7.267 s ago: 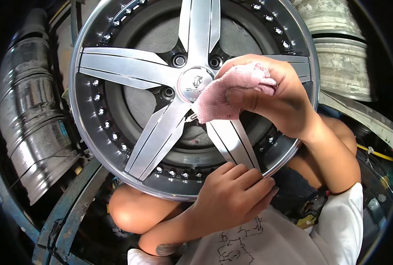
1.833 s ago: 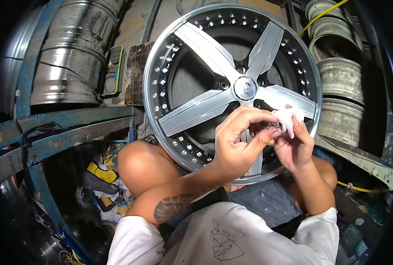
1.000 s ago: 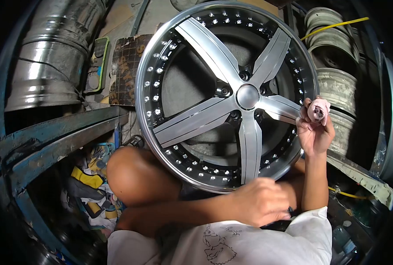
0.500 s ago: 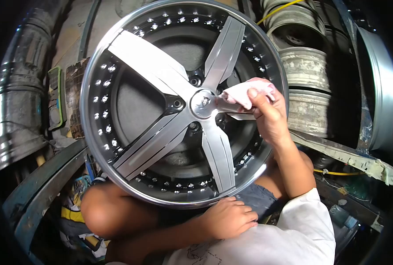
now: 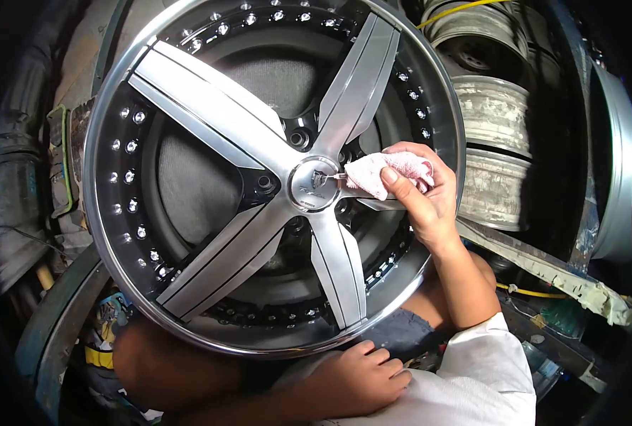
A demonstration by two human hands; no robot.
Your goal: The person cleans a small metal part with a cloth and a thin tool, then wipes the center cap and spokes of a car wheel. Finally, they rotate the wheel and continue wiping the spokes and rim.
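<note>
A large alloy wheel [image 5: 209,106] with five silver spokes and a dark, bolt-studded rim stands tilted in front of my lap. My right hand [image 5: 429,195] is closed on a pinkish-white cloth [image 5: 373,174], pinched between thumb and fingers. The cloth is at the right edge of the round center cap [image 5: 314,184], which bears a small emblem and script. A thin, pale tip shows between cloth and cap; I cannot make out what it is. Below the wheel's lower edge, my left hand [image 5: 366,376] rests on my shirt with fingers loosely spread, holding nothing.
Worn, unpainted wheel rims [image 5: 493,184] are stacked at the right, beside a metal frame bar [image 5: 543,270]. Another shiny rim [image 5: 614,163] stands at the far right. A curved dark metal bar [image 5: 53,319] runs at the lower left, near cluttered tools. A yellow hose [image 5: 465,11] crosses the top right.
The wheel appears larger, shifted left and slightly down in view. My right hand with the cloth has moved slightly left and down, staying by the center cap. My left hand remains below the wheel.
</note>
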